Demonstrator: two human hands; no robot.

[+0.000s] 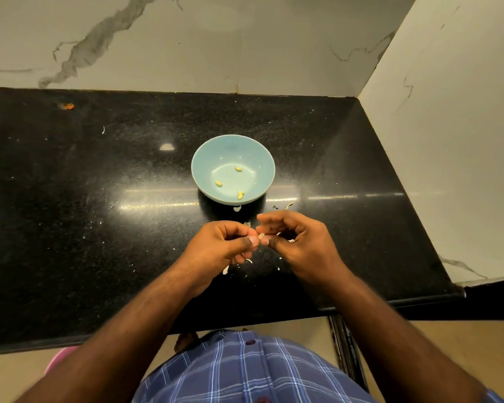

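A light blue bowl (213,158) stands on the black stone counter (99,199) and holds three small pale yellow peeled garlic cloves (218,183). Just in front of the bowl my left hand (224,245) and my right hand (297,242) meet above the counter. Both pinch a small pale garlic clove (261,236) between thumb and fingertips; most of it is hidden by the fingers. White papery bits of peel (226,269) lie on the counter under and around my hands.
A marble-patterned wall (186,39) runs behind the counter and another closes it off on the right (448,126). More peel scraps (285,205) lie beside the bowl. A small orange speck (67,105) sits at the far left. The counter's front edge is near my body.
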